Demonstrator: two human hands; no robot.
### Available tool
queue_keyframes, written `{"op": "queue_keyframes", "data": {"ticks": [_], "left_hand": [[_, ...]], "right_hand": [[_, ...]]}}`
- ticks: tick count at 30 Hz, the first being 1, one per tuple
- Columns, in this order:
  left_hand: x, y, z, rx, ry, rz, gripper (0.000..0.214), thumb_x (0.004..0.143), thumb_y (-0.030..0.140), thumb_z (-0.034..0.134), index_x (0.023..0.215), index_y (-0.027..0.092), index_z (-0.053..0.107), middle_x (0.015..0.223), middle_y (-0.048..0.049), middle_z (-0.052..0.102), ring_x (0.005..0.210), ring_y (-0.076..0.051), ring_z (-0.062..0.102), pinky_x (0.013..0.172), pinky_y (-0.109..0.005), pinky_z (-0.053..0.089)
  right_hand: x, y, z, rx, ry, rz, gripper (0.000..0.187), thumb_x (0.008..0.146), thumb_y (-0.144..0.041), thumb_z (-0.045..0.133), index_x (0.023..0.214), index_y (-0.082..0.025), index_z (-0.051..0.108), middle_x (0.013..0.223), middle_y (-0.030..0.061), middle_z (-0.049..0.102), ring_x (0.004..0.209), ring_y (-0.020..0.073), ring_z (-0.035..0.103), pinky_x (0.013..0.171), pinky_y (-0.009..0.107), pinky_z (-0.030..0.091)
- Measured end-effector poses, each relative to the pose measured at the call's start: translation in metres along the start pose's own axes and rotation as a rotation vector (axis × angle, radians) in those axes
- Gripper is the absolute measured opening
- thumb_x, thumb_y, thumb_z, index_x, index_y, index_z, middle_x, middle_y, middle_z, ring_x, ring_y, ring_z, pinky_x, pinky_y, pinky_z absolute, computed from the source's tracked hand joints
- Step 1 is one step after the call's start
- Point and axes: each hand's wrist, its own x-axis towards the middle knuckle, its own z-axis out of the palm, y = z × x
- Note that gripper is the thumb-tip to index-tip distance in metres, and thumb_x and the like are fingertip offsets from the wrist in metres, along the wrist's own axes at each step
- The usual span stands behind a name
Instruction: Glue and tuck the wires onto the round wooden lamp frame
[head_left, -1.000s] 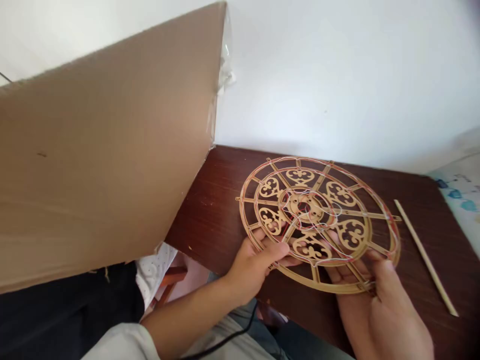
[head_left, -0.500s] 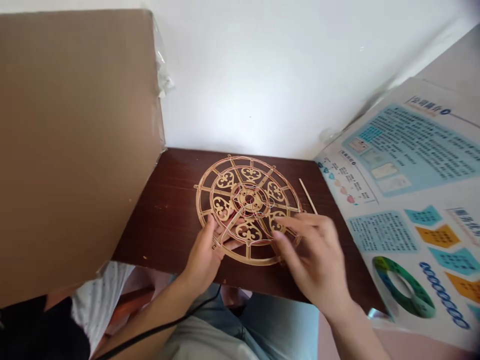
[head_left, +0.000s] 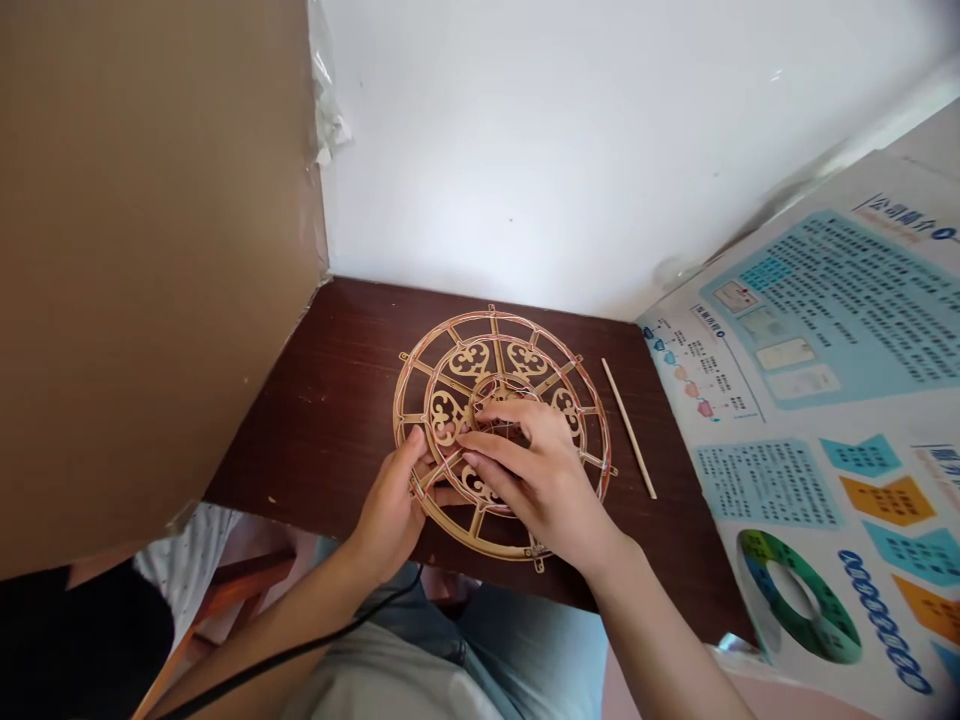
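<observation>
A flat laser-cut wooden wheel (head_left: pixel 469 359) with scrollwork panels and spokes lies on the dark wood table (head_left: pixel 322 420), with thin red and white threads wound around its frame. My left hand (head_left: pixel 390 505) grips its lower left rim. My right hand (head_left: pixel 536 470) reaches over the middle, its fingers curled around the inner ring and hiding the hub. Just right of the wheel, apart from it, lies a thin wooden stick (head_left: pixel 628 428).
A large cardboard sheet (head_left: pixel 150 250) stands along the table's left side, against a white wall (head_left: pixel 525 150). A printed blue-and-orange poster (head_left: pixel 810 400) lies to the right. A black cable (head_left: pixel 300 640) runs across my left forearm.
My right hand has moved from the wheel's right side onto its middle. The wheel has turned a little, and the view has swung left since the oldest frame, bringing the poster in.
</observation>
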Motion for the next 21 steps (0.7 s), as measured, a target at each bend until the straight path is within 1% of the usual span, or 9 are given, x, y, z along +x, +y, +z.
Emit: {"op": "queue_keyframes", "data": {"ticks": [3,6,9,15,19,21], "left_hand": [[-0.0008,-0.0002,-0.0004,0.032,0.015,0.009,0.043,0.080,0.053,0.091,0.104,0.017,0.085,0.112,-0.0123,0.084,0.118,-0.037,0.076,0.099,-0.047,0.065],[-0.0011,-0.0005,-0.0021,0.074,0.000,0.022,0.037,0.085,0.048,0.086,0.107,0.017,0.085,0.112,-0.0120,0.084,0.119,-0.036,0.075,0.099,-0.045,0.065],[-0.0004,-0.0014,-0.0035,0.088,0.004,0.022,0.036,0.088,0.047,0.083,0.108,0.017,0.085,0.112,-0.0121,0.084,0.119,-0.036,0.075,0.098,-0.045,0.065],[-0.0014,-0.0019,-0.0037,0.097,-0.034,0.023,0.036,0.090,0.046,0.079,0.110,0.017,0.085,0.113,-0.0126,0.084,0.117,-0.037,0.076,0.097,-0.047,0.064],[-0.0035,-0.0005,-0.0037,0.139,-0.103,0.042,0.036,0.088,0.042,0.080,0.115,0.018,0.085,0.119,-0.0127,0.084,0.118,-0.037,0.076,0.099,-0.046,0.064],[-0.0036,-0.0002,-0.0030,0.149,-0.119,0.044,0.037,0.089,0.044,0.081,0.115,0.018,0.085,0.120,-0.0125,0.083,0.119,-0.037,0.076,0.100,-0.047,0.063]], "right_hand": [[-0.0013,-0.0017,0.0004,0.016,0.006,0.004,0.014,0.109,-0.021,0.065,0.121,-0.024,0.073,0.126,0.0097,0.071,0.120,0.0274,0.066,0.101,0.045,0.048],[-0.0022,-0.0023,0.0004,0.035,0.000,0.008,0.013,0.110,-0.021,0.065,0.121,-0.023,0.072,0.125,0.0096,0.072,0.119,0.0264,0.066,0.101,0.043,0.045],[-0.0038,-0.0020,0.0004,0.049,-0.003,0.014,0.012,0.110,-0.021,0.065,0.119,-0.022,0.071,0.124,0.0093,0.072,0.118,0.0262,0.066,0.101,0.043,0.044],[-0.0057,-0.0033,0.0002,0.049,0.002,0.010,0.007,0.111,-0.023,0.064,0.115,-0.022,0.069,0.121,0.0084,0.072,0.115,0.0251,0.066,0.099,0.043,0.045],[-0.0064,-0.0042,-0.0005,0.047,0.007,0.006,0.010,0.111,-0.025,0.064,0.119,-0.023,0.070,0.122,0.0087,0.073,0.116,0.0254,0.066,0.100,0.043,0.046],[-0.0079,-0.0052,-0.0012,0.040,0.020,0.001,0.009,0.111,-0.025,0.065,0.117,-0.023,0.070,0.122,0.0087,0.073,0.115,0.0254,0.066,0.099,0.043,0.046]]}}
